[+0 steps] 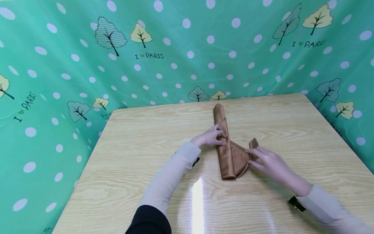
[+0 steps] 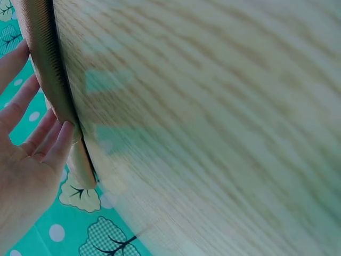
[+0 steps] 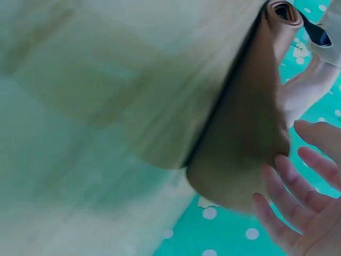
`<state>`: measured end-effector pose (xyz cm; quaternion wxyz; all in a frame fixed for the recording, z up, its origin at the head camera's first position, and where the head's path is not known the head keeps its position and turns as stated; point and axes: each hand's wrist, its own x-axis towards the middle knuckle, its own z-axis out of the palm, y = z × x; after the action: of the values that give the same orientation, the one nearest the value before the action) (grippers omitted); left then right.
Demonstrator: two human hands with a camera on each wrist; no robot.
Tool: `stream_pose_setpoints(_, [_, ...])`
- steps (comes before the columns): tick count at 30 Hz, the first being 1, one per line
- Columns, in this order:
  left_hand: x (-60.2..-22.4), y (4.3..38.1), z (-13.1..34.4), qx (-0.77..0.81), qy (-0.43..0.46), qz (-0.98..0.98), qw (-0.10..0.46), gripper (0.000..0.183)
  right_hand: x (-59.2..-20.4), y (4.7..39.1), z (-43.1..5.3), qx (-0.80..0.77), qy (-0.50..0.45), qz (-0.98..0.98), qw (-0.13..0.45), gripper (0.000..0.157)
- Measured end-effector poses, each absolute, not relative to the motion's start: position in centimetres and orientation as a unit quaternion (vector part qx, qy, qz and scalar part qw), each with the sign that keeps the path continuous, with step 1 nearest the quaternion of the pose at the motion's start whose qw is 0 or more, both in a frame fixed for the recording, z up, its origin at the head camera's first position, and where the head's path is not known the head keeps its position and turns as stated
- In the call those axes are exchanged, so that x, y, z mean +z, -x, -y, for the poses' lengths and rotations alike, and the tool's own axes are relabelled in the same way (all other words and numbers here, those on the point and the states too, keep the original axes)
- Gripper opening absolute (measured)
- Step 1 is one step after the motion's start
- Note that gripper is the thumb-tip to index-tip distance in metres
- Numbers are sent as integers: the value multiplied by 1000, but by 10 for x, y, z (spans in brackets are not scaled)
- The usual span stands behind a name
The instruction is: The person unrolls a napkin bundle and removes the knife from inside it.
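Observation:
A brown satin-like cloth (image 1: pixel 226 161) lies on the table, most of it wound into a long narrow roll. From the roll's right side a flat flap (image 1: pixel 239 156) spreads out, its far tip turned up. My left hand (image 1: pixel 211 136) rests on the middle of the roll; in the left wrist view its fingertips (image 2: pixel 65 128) touch the cloth with the fingers fairly straight. At the flap's right tip is my right hand (image 1: pixel 270 161), fingers loosely spread against the cloth edge in the right wrist view. The roll's spiral end (image 3: pixel 285 12) also shows there.
The cloth lies on a light wood-grain table (image 1: pixel 131 156), toward its far side. A green dotted curtain (image 1: pixel 175 39) with tree prints hangs behind and along both sides. Glare (image 1: pixel 197 204) streaks the near part of the table.

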<state>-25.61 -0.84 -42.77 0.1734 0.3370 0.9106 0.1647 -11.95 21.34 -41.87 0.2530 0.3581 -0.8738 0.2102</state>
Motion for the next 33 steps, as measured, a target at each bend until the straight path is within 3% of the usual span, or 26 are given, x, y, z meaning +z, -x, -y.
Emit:
stream_pose_setpoints(4, [-428, 256, 8, 165, -336, -911, 175, 35, -413, 120, -213, 196, -374, 868, 261, 31])
stream_pose_setpoints(8, [-428, 256, 8, 165, -336, -911, 173, 35, -411, 119, -214, 191, -397, 861, 255, 54])
stream_pose_setpoints(14, [-427, 256, 8, 165, -336, -910, 176, 35, -415, 116, -218, 192, -414, 865, 209, 30])
stream_pose_setpoints(21, [-424, 255, 8, 167, -336, -909, 178, 33, -421, 114, -219, 207, -398, 882, 146, 36])
stream_pose_setpoints(33, [-424, 254, 8, 169, -336, -909, 178, 34, -430, 113, -222, 219, -374, 900, 51, 28])
